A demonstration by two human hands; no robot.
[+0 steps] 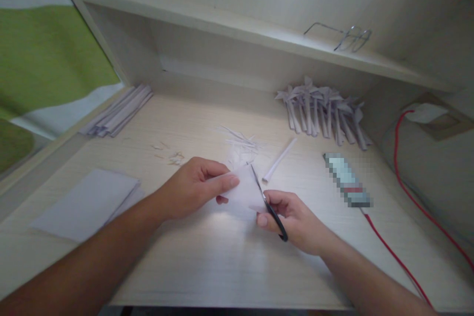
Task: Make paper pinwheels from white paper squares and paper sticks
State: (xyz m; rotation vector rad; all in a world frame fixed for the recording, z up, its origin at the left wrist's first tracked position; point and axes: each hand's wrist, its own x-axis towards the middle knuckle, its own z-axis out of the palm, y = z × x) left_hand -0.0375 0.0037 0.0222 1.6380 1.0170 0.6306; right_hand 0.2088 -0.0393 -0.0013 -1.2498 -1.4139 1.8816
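Pinching a small white paper piece [242, 190] between thumb and fingers, the left hand [192, 187] holds it just above the desk [207, 266] near the centre of the view, while the right hand [296, 222] is clenched on the black handles of a pair of scissors [268, 205], their blades lying along the paper's right edge.

The left fingertips sit close beside the blade line, so in my judgement a cut running long could nick them. The paper is held at one side only; it may flex or twist between the blades and give a crooked or torn edge. Whether the blades are parted or closed cannot be told.

Beyond the hands, at 12 o'clock, thin paper slivers [240, 143] lie scattered, and a rolled paper tube [279, 159] lies at 1 o'clock. A heap of folded paper shapes [326, 113] sits farther out at 1 o'clock, under a pale shelf [237, 27] carrying wire-framed glasses [348, 38]. A flat device [346, 180] lies at 2 o'clock with a red cable [392, 252] trailing past the right wrist, near enough to snag. Flat sheets [85, 202] rest at 9 o'clock, a stack of folded strips [118, 111] at 10 o'clock. The desk is pale wood grain, brightly lit, set against a cream wall.
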